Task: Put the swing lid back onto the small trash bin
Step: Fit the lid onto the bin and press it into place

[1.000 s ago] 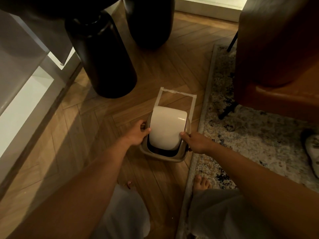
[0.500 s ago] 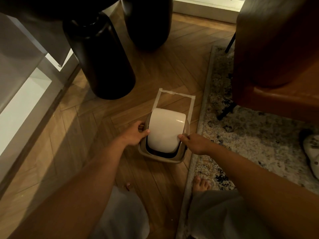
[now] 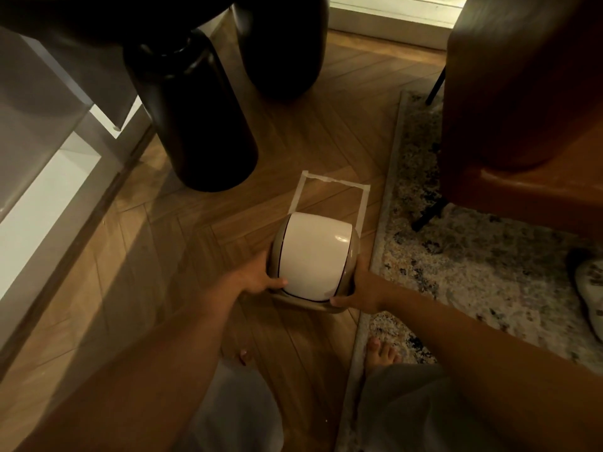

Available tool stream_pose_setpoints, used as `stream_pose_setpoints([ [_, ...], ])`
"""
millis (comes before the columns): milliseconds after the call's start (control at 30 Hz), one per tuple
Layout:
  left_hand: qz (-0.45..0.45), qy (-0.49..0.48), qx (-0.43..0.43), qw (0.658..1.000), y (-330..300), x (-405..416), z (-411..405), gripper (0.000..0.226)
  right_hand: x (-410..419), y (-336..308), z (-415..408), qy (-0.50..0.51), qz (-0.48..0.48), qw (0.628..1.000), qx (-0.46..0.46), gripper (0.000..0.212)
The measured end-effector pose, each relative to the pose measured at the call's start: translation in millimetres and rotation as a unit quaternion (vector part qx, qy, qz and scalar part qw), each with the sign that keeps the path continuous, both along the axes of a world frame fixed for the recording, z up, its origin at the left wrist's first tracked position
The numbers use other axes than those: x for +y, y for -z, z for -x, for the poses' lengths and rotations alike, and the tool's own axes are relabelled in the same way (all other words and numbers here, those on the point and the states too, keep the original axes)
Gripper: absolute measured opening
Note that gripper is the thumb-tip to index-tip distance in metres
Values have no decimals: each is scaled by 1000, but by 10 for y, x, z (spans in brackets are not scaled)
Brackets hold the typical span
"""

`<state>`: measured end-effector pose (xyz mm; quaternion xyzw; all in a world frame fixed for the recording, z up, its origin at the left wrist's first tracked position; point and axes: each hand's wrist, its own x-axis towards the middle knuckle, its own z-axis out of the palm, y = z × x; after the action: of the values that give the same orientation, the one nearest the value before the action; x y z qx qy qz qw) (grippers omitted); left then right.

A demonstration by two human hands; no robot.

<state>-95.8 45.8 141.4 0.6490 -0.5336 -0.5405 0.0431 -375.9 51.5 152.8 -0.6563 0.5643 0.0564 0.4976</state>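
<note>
A: Where's the bin (image 3: 306, 303)?

B: On the wood floor (image 3: 182, 243), just past frame centre toward 6 o'clock, at the near end of a tape outline (image 3: 329, 181). The rug (image 3: 463, 256) edge runs just beside it at 3 o'clock.

A: And the lid (image 3: 311, 259)?

B: White and domed, sitting on top of the bin inside the tan rim, tilted a little toward the camera.

A: The hands?

B: The left hand (image 3: 257, 277) is at the bin's 9 o'clock side, fingers wrapped round the rim, thumb on the lid's lower edge. The right hand (image 3: 360, 293) grips the near corner at about 4 o'clock, closed on the rim.

A: Anything around it?

B: A dark round leg (image 3: 199, 119) at 11 o'clock, and a brown chair (image 3: 522, 93) at 2 o'clock, both well apart from the bin.
</note>
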Motion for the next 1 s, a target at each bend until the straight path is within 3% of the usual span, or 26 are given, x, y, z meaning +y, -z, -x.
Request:
stream_pose_setpoints([
  [467, 66, -41, -8, 997, 164, -169, 70, 103, -119, -11, 111, 86, 69, 987, -120, 122],
  [733, 86, -46, 14, 995, 309, -265, 203, 114, -213, 80, 154, 136, 97, 978, -123, 128],
  [1000, 135, -44, 32, 989, 404, -422, 275, 102, -265, 203, 160, 151, 142, 971, -121, 124],
])
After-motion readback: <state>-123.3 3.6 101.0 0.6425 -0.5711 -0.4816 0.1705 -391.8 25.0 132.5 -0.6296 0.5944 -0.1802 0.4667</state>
